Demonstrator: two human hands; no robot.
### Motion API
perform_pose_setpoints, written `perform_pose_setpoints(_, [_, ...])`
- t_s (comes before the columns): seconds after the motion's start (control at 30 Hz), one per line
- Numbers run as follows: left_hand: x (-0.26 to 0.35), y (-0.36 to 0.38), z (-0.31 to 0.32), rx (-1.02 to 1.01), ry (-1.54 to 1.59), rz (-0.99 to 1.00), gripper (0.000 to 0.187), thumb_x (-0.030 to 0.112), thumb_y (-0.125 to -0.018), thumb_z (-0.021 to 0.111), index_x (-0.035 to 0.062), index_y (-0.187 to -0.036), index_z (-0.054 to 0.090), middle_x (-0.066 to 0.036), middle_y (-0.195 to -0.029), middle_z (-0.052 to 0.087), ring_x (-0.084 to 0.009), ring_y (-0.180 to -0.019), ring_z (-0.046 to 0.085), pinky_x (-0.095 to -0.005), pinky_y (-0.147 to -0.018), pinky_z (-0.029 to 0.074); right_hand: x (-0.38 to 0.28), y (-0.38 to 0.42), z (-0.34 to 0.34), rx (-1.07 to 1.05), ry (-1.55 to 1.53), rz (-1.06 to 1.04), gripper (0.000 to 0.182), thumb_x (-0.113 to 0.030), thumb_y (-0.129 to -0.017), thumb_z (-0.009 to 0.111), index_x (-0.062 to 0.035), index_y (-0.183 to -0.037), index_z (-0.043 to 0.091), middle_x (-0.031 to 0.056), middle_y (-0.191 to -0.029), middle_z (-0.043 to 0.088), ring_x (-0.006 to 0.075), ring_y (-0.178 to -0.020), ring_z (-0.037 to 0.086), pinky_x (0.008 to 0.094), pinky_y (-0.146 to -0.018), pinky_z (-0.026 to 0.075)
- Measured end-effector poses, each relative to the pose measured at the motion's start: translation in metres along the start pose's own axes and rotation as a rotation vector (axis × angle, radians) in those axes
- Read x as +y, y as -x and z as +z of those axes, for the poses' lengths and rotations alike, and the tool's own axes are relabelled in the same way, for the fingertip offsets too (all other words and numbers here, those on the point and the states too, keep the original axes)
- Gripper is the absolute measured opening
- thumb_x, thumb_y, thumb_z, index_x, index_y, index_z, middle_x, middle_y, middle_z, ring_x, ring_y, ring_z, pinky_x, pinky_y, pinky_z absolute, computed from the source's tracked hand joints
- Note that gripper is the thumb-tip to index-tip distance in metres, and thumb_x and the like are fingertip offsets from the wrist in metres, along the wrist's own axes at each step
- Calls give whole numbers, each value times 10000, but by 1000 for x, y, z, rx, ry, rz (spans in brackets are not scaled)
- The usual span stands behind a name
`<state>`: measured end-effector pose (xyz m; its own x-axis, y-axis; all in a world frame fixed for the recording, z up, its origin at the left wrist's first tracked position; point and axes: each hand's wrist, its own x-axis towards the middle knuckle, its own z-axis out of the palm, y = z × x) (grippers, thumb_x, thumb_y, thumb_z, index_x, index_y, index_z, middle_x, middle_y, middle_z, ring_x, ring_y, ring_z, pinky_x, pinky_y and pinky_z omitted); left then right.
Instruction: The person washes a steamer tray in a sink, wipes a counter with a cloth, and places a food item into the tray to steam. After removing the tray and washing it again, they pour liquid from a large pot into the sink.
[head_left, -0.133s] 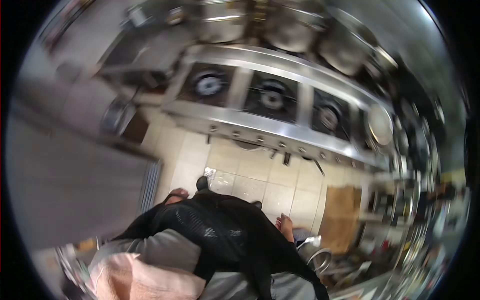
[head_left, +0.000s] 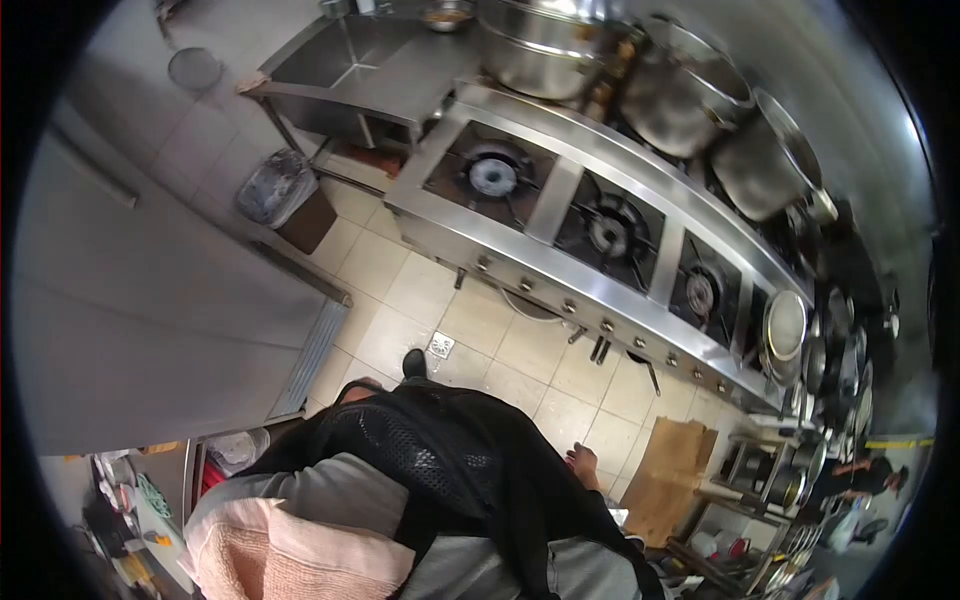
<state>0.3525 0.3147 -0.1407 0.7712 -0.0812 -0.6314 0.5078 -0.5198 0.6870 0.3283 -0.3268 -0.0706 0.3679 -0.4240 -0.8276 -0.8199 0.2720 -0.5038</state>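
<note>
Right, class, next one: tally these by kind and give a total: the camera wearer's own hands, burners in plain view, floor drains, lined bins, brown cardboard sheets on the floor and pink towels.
Hands: 2 (left hand, right hand)
Burners: 3
Floor drain: 1
Lined bin: 1
Cardboard sheet: 1
Pink towel: 1
Total: 9

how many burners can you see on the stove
3 in a row on the stove: left burner, middle burner, right burner. Others may be hidden under the pots or the round thing at the right end.
</note>
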Motion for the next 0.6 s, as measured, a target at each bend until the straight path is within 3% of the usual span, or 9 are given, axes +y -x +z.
perform_pose_setpoints(0.03, [-11,-7,-44,52,-102,71,391,431,-910,610,82,-1060,702,-213,-1011,675,-271,-1027,649,-417,-964,475,-12,-10,38,9,24,32,214,-261,-919,594,-64,-1000,611,70,-783,635,141,-545,534,312,-447,427])
perform_pose_setpoints(0.07, [0,-64,-32,70,-149,200,367,403,-913,595,71,-1018,711,-210,-960,677,-247,-980,661,-385,-931,491,-54,-36,30,16,36,-36,190,-254,-922,592,-68,-962,602,68,-776,631,141,-536,524,307,-445,421])
perform_pose_setpoints(0.13, [-16,-70,-73,121,-322,314,340,347,-919,564,50,-935,730,-204,-859,681,-197,-886,685,-322,-866,523,-69,-34,78,-25,71,-39,173,-246,-926,590,-72,-925,593,67,-769,628,141,-528,514,302,-444,415])
perform_pose_setpoints(0.17, [-29,-48,-84,117,-308,290,340,347,-919,564,50,-935,730,-204,-859,681,-197,-886,685,-322,-866,523,-61,-16,94,-75,206,-65,172,-244,-929,592,-74,-906,581,69,-759,622,143,-521,508,301,-442,413])
perform_pose_setpoints(0.27, [42,-24,-162,244,-205,120,339,279,-917,538,53,-669,586,-74,-619,584,-200,-569,592,-365,-553,454,-70,5,150,-233,575,-301,186,-242,-930,609,-58,-929,590,79,-770,634,148,-537,532,295,-457,429])
perform_pose_setpoints(0.33, [57,-62,-195,214,623,-16,255,277,-937,565,92,-765,596,-12,-677,572,-127,-580,518,-297,-515,389,-78,28,194,-268,574,-333,194,-231,-923,623,-47,-980,603,83,-795,654,145,-565,560,286,-474,447])
perform_pose_setpoints(0.43, [161,-113,-255,147,617,93,196,281,-935,628,92,-984,642,29,-789,589,-81,-671,529,-236,-572,415,-100,74,257,-208,280,-178,214,-208,-916,642,-34,-1038,614,90,-819,676,141,-602,601,275,-492,466])
perform_pose_setpoints(0.53, [269,-160,-296,198,673,198,334,364,-929,670,83,-1108,661,29,-851,616,-71,-730,560,-223,-621,448,-120,83,304,-212,316,-454,201,-196,-931,653,-38,-1046,602,84,-785,669,144,-592,603,275,-496,465])
perform_pose_setpoints(0.6, [321,-194,-314,115,605,255,408,404,-906,703,77,-1143,650,31,-875,618,-62,-784,563,-216,-661,458,-138,79,335,-189,170,-473,209,-203,-938,666,-42,-1049,592,83,-787,668,132,-592,591,265,-511,460])
